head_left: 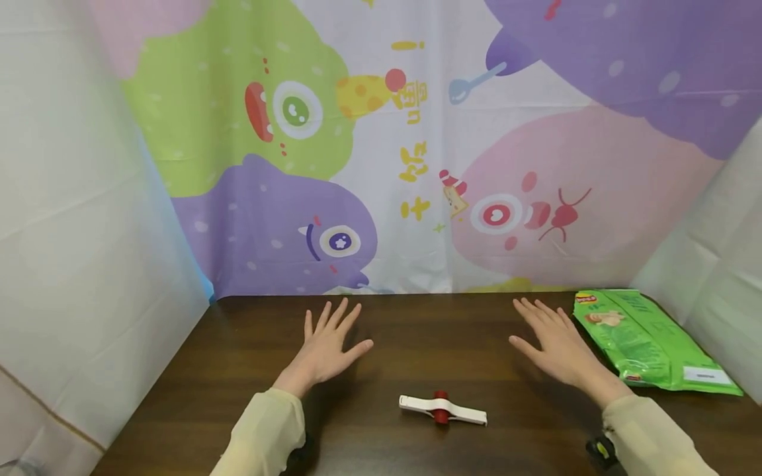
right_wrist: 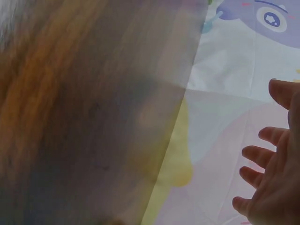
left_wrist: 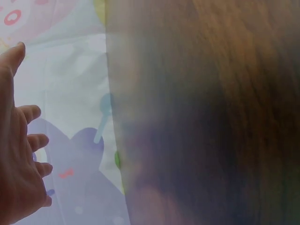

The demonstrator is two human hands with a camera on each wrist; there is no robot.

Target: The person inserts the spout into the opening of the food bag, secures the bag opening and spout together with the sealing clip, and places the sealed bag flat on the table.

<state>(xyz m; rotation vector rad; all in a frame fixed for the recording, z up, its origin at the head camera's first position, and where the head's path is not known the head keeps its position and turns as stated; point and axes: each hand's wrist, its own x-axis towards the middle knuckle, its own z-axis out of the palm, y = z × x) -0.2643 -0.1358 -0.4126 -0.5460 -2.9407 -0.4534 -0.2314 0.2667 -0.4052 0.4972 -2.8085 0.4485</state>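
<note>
My left hand point(head_left: 323, 350) is held over the left part of the dark wooden table with its fingers spread and nothing in it. On the other side, my right hand point(head_left: 552, 345) has its fingers extended and its thumb apart, also holding nothing. Between the two forearms, nearer the front, lies a slim white bar point(head_left: 470, 414) with a dark red piece point(head_left: 440, 407) around its middle. Just right of my right hand lies a shiny green snack bag point(head_left: 649, 340), flat on the table. Both wrist views show only the hand, the tabletop and the backdrop.
Behind the table point(head_left: 417, 357) hangs a cloth backdrop point(head_left: 387, 258) printed with cartoon monsters, meeting its back edge. Pale cloth walls stand at the left point(head_left: 65, 218) and right point(head_left: 702, 238). The green bag lies along the right side by the cloth.
</note>
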